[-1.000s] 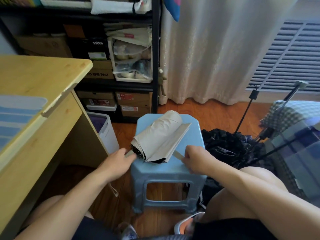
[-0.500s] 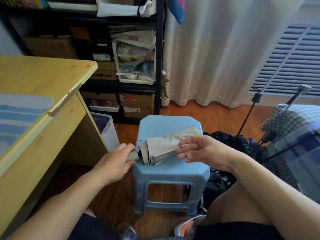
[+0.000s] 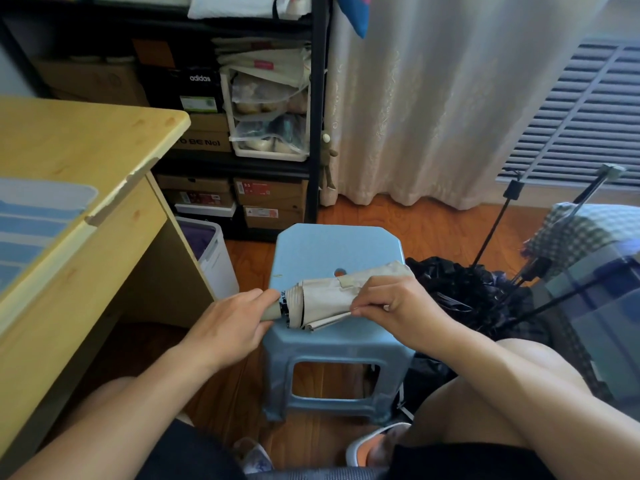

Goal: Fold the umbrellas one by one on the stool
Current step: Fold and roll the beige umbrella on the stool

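A beige folding umbrella (image 3: 325, 299) lies across the front of the light blue plastic stool (image 3: 332, 247), rolled into a bundle with its strap wrapped over the top. My left hand (image 3: 235, 320) grips the umbrella's handle at the stool's front left corner. My right hand (image 3: 391, 303) is curled over the canopy and pinches the loose fabric edge at the bundle's near side. The umbrella's far tip points right, past my right hand.
A black umbrella (image 3: 464, 292) lies crumpled on the wooden floor right of the stool, beside a checked umbrella (image 3: 575, 230) with dark ribs sticking up. A wooden desk (image 3: 69, 188) stands at left, a white bin (image 3: 211, 251) beside it, and a black shelf of boxes (image 3: 242, 133) behind.
The umbrella has been rolled tighter and turned to lie across the stool's front. My right hand left the strap on the stool and now clasps the canopy. My left hand kept the handle.
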